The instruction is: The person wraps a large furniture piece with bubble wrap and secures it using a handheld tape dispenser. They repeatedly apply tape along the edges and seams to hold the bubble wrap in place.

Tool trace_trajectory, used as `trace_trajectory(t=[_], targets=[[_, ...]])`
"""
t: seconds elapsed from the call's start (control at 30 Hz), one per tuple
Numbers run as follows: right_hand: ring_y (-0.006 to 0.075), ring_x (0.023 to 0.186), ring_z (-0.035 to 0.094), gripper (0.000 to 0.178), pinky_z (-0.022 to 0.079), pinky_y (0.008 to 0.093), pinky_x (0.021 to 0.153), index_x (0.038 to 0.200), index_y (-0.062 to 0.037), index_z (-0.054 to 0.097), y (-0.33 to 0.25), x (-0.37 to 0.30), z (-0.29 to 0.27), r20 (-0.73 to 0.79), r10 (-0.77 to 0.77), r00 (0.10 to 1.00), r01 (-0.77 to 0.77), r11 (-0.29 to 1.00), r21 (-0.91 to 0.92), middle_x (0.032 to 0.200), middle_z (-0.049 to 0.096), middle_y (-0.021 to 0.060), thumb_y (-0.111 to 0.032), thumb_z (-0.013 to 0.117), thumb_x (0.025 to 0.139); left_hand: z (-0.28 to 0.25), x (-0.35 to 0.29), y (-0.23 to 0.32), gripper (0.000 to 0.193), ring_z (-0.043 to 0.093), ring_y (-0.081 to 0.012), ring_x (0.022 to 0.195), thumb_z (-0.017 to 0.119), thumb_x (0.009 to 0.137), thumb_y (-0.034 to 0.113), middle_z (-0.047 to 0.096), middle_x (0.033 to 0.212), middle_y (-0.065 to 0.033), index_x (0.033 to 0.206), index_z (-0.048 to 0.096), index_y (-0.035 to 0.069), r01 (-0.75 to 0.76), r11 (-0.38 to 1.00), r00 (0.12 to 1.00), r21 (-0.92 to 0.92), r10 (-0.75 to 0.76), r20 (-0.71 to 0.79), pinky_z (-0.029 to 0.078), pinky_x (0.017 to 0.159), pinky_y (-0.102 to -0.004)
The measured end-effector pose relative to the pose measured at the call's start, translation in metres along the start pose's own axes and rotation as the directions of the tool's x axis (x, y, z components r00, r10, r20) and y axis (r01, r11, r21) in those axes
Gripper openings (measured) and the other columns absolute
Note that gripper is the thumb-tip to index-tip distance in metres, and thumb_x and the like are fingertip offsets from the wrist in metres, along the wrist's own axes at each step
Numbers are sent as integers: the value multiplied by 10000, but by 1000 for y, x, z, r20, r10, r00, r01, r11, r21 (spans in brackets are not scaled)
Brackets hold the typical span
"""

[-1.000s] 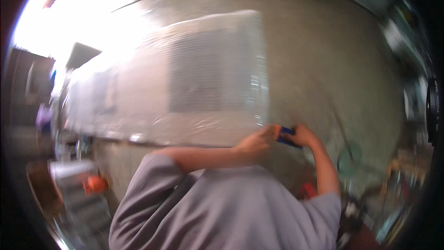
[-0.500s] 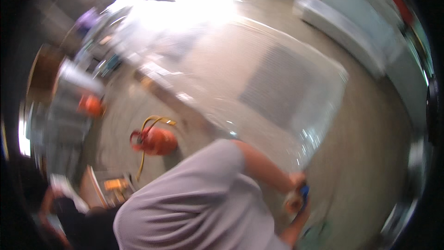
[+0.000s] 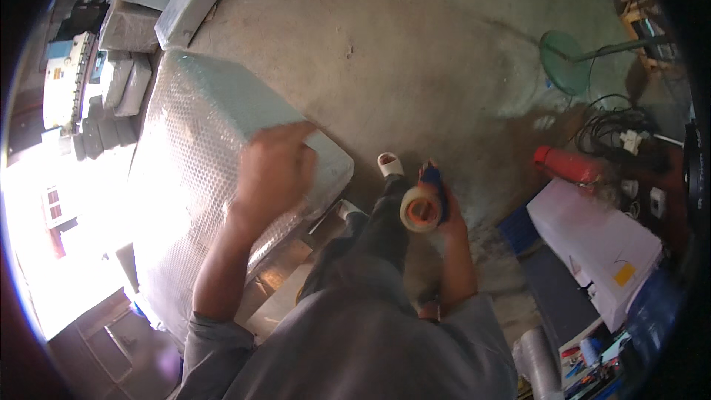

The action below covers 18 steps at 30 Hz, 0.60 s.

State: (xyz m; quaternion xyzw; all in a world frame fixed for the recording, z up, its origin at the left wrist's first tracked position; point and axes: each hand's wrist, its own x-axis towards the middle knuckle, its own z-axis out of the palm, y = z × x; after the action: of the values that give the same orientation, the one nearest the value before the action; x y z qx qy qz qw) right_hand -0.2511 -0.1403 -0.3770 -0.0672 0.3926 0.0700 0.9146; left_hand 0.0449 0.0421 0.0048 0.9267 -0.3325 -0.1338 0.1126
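Note:
A large flat piece wrapped in bubble wrap (image 3: pixel 194 122) stands at my left, its pale grey side (image 3: pixel 255 100) facing the floor space. Over its near part is my left hand (image 3: pixel 274 167), smeared by motion. Its fingers look partly bent, with one pointing right; whether it touches the wrap or pinches anything I cannot make out. In front of my body, my right hand (image 3: pixel 453 215) is closed on a tape dispenser (image 3: pixel 443 184) with a blue handle. The dispenser carries a roll of tape (image 3: pixel 420 210), its round side turned up toward me.
Bare concrete floor (image 3: pixel 355 44) stretches ahead. At right are a green round-based stand (image 3: pixel 561 63), black cables (image 3: pixel 611 126), a red cylinder (image 3: pixel 569 164), a long pale box (image 3: pixel 592 241) and scattered tools (image 3: pixel 589 374). Long wrapped pieces (image 3: pixel 194 4) lie at the far left.
My view has swung far to the right, and the orange gas cylinder has left it. My hands, close together before, are now apart; the tape dispenser is in the right one.

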Motion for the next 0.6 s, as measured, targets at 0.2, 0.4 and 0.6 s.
trace_trajectory(t=[0.2, 0.4, 0.6], targets=[[258, 1199, 642, 593, 552, 465, 1040, 1460, -37, 516, 98, -49, -53, -97, 102, 990, -82, 978, 192, 1329, 641, 128, -464, 600, 1058, 57, 29, -23, 532, 700, -399, 1147, 625, 935, 404, 711, 1228, -268, 1258, 709, -10, -484, 846, 754, 223, 275, 597, 534, 1023, -459], [253, 1068, 691, 509, 594, 419, 903, 1345, -28, 588, 81, -57, -67, -175, 95, 980, -83, 994, 75, 1170, 691, 113, -432, 646, 1041, 80, 56, 3, 629, 728, -427, 1010, 564, 963, 545, 742, 1070, -268, 1176, 734, -22, -404, 884, 287, 236, -123, 950, 562, 916, -501], [208, 952, 689, 461, 575, 381, 823, 1253, -25, 622, 53, -90, -32, 25, -134, 991, 136, 954, -265, 1052, 701, 78, -420, 674, 1021, -12, -26, -21, 546, 693, -408, 1086, 602, 1027, 434, 718, 1176, -253, 1284, 668, -43, -464, 874, 868, -142, 481, 125, 549, 990, -457]])
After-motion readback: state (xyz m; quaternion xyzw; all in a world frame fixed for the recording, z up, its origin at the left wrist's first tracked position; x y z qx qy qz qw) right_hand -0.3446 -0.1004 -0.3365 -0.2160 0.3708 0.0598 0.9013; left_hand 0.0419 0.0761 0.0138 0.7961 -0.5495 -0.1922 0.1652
